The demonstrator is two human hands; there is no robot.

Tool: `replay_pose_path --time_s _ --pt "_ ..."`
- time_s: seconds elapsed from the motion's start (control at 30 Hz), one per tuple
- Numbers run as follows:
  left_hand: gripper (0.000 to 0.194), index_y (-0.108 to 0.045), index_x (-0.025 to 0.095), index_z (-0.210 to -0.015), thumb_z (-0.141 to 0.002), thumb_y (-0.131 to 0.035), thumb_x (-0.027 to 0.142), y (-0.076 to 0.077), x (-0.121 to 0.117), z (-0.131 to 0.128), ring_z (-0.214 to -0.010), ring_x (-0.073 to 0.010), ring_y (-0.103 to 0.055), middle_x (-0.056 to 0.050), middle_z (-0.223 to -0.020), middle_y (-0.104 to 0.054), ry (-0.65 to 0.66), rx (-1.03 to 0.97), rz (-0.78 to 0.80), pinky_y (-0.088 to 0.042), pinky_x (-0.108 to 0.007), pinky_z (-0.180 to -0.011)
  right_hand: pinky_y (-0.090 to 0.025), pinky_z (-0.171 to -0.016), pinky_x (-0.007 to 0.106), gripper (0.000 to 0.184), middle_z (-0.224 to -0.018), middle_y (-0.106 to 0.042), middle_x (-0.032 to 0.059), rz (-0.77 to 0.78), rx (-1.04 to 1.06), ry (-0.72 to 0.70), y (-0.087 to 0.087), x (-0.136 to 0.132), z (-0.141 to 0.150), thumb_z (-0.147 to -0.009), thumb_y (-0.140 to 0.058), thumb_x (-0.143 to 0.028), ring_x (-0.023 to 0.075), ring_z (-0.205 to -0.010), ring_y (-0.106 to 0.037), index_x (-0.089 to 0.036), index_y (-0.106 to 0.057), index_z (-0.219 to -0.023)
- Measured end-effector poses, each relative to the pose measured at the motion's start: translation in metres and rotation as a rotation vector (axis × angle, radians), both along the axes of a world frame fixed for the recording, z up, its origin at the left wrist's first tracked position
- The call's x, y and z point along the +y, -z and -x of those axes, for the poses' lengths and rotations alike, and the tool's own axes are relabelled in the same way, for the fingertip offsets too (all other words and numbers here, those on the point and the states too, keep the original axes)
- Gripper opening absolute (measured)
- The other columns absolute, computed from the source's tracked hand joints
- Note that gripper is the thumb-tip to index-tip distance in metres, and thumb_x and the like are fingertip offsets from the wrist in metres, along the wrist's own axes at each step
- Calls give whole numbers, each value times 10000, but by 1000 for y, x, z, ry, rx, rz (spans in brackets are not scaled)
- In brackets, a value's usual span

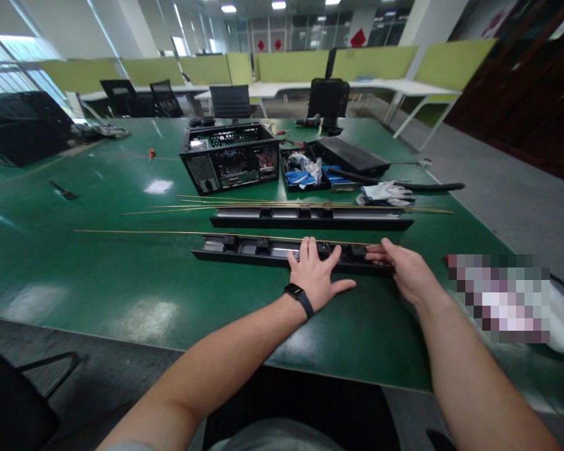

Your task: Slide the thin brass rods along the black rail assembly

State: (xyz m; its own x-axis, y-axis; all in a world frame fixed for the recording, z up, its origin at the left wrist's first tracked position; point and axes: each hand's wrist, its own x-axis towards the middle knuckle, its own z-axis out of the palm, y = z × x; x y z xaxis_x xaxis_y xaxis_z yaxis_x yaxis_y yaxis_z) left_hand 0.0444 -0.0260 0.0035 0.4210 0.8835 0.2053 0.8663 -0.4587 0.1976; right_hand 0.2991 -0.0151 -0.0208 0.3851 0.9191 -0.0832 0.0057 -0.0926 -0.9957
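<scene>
My left hand (313,272), a dark watch at its wrist, lies with fingers spread over the near black channel rail (216,255) and presses on its middle. Small black blocks (262,245) sit spaced along the inside of this rail. At the rail's right end, my right hand (411,269) is closed, thumb against fingers, on the end of a thin brass-coloured rod (136,232). The rod runs along the rail's far edge and sticks out well past its left end. My right fingertips partly hide the rod's end.
Beyond lies a second black rail (263,222) with several brass rods (188,202). An open computer case (230,160), a tray of gloves (305,172), a loose glove (386,193) and a black tube (432,186) stand farther back. A pixelated patch covers something at right.
</scene>
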Motion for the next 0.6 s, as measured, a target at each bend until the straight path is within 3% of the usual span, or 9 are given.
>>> replay_pose_path --time_s 0.1,0.23,0.37,0.47,0.6 --pt "885 -535 454 -1720 -964 -601 911 0 1 0 -1700 -464 -321 -232 -1799 -450 3 -2 -1 -409 -739 -1207 -618 -743 315 515 -842 -812 125 -11 20 25 0 1 1 -820 -933 -690 253 -863 -799 -190 -824 -882" --pt "899 -532 448 -1724 -962 -588 921 1 1 1 -1697 -467 -322 -236 -1803 -446 2 -3 2 -408 -740 -1208 -540 -597 233 364 -764 -764 91 16 114 122 -7 2 2 -865 -920 -521 170 -694 -711 -184 -784 -854" --pt "916 -534 428 -1726 -957 -593 923 0 0 1 -1698 -469 -325 -249 -1802 -445 6 -4 2 -406 -743 -1212 -362 -449 171 215 -670 -669 40 38 199 324 -20 2 0 -930 -773 -281 84 -528 -560 -164 -695 -768" --pt "924 -530 423 -1729 -956 -596 924 -2 0 1 -1700 -464 -324 -250 -1802 -444 7 3 10 -407 -741 -1214 -320 -424 176 196 -668 -634 14 6 251 482 -29 2 -5 -925 -691 -157 66 -496 -506 -169 -623 -741" --pt "924 -535 425 -1725 -952 -599 927 -1 0 1 -1700 -465 -327 -252 -1798 -446 4 2 3 -417 -740 -1206 -274 -400 194 246 -640 -575 -15 15 250 663 -35 0 -16 -953 -647 -126 67 -473 -466 -185 -577 -725"
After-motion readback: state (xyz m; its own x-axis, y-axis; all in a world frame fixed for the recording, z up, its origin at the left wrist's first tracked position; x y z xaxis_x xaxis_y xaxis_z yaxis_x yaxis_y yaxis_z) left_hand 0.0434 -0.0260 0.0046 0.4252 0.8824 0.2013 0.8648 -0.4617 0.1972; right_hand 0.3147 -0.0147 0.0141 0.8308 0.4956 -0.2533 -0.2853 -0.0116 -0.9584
